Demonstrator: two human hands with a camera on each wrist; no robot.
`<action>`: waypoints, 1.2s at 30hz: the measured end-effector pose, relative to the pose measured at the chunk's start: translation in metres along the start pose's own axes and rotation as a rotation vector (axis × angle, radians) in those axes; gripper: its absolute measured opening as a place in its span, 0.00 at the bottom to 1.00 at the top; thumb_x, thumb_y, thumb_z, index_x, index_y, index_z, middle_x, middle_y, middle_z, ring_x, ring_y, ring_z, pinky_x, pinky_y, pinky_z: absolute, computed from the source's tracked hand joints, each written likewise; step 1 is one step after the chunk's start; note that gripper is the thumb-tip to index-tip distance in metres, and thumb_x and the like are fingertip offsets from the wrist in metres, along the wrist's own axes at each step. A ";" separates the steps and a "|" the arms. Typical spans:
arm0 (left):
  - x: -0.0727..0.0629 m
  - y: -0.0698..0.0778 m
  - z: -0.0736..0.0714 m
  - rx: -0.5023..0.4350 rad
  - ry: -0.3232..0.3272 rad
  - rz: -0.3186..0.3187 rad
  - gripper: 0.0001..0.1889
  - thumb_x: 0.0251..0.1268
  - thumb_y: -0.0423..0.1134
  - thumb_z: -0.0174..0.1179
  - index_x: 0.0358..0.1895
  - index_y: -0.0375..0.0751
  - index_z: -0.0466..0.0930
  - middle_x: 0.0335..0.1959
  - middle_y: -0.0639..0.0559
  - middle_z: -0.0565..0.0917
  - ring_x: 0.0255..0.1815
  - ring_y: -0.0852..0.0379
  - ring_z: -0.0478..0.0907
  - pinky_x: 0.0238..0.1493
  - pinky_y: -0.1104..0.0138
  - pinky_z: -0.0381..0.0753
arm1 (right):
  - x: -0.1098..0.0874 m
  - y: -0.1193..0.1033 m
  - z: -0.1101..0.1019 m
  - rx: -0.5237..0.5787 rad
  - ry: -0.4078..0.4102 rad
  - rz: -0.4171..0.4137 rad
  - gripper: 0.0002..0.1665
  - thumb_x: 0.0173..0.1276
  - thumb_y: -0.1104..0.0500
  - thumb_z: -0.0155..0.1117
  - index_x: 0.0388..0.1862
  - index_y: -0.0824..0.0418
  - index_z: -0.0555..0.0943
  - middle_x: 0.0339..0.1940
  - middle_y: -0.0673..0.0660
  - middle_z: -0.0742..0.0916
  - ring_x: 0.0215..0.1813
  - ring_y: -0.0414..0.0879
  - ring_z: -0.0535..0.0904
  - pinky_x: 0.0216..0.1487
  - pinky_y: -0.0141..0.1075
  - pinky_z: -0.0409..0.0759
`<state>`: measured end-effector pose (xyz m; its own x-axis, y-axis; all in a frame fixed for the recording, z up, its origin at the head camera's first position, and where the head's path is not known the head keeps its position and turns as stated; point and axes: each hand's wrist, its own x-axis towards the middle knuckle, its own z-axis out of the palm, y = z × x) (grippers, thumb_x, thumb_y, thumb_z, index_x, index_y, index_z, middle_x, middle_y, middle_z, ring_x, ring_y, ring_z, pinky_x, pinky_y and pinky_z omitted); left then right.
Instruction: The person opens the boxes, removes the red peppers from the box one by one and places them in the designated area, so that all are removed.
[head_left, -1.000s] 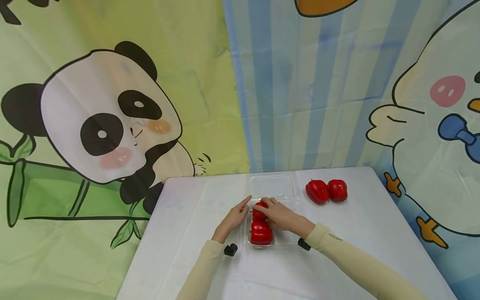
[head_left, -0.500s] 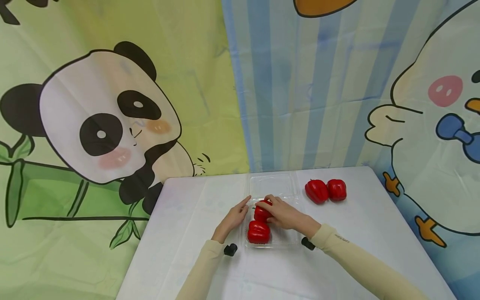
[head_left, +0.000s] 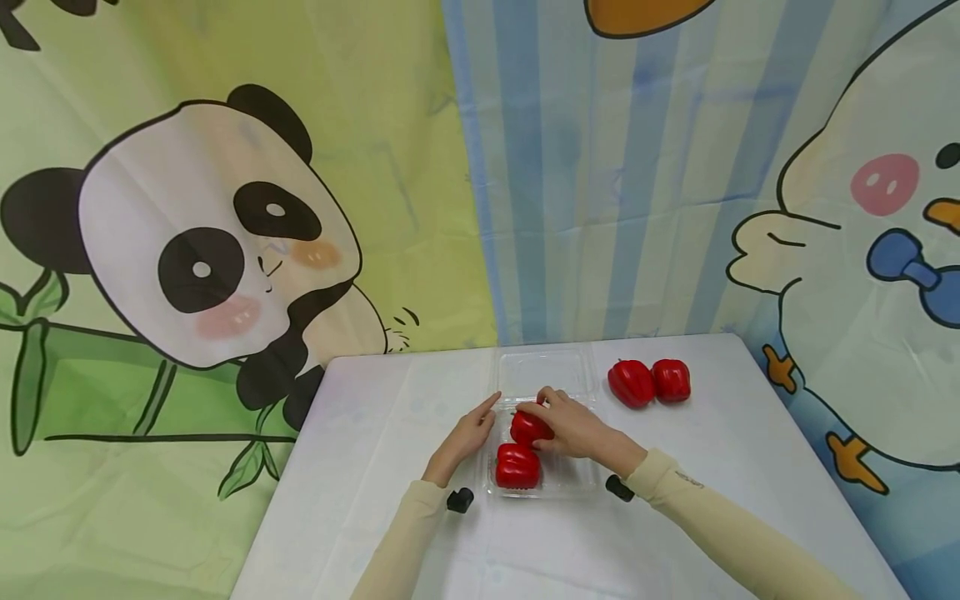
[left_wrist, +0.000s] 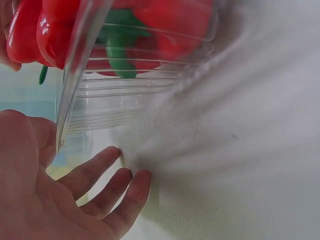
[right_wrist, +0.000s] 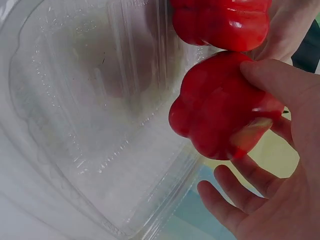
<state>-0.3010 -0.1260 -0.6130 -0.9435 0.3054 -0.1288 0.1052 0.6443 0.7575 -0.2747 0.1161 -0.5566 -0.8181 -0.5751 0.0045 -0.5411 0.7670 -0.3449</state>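
A red bell pepper [head_left: 529,429] is gripped between the thumb and fingers of my right hand [head_left: 577,427], over the left half of a clear plastic box [head_left: 573,483]. Just nearer to me in the box lies another red pepper [head_left: 517,467], close against the held one. Through the box's ribbed wall [left_wrist: 130,90] its green stem [left_wrist: 119,52] shows in the left wrist view. My left hand [head_left: 467,437] is beside the box's left wall, fingers extended, with fingertips near the tabletop in the left wrist view. In the right wrist view the thumb [right_wrist: 280,82] presses on the held pepper.
The box's clear lid [head_left: 543,372] lies folded back toward the far table edge. Right of it, two more red peppers [head_left: 632,384] sit side by side on the white table [head_left: 675,500]. A printed curtain [head_left: 600,208] hangs behind.
My right hand has moved slightly to the right with the pepper in its grip. The nearer pepper has shifted a little to the left. My left hand stays beside the box.
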 end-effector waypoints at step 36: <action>0.002 -0.004 0.002 -0.001 0.001 -0.006 0.26 0.82 0.44 0.41 0.79 0.58 0.60 0.71 0.37 0.73 0.71 0.38 0.72 0.71 0.42 0.68 | -0.022 0.020 -0.029 0.017 0.144 0.090 0.41 0.58 0.47 0.77 0.71 0.45 0.73 0.56 0.58 0.78 0.54 0.53 0.76 0.43 0.42 0.86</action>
<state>-0.3031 -0.1269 -0.6176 -0.9443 0.3011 -0.1329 0.0992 0.6453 0.7575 -0.2727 0.1521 -0.5364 -0.8832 -0.4567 0.1070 -0.4621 0.8079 -0.3658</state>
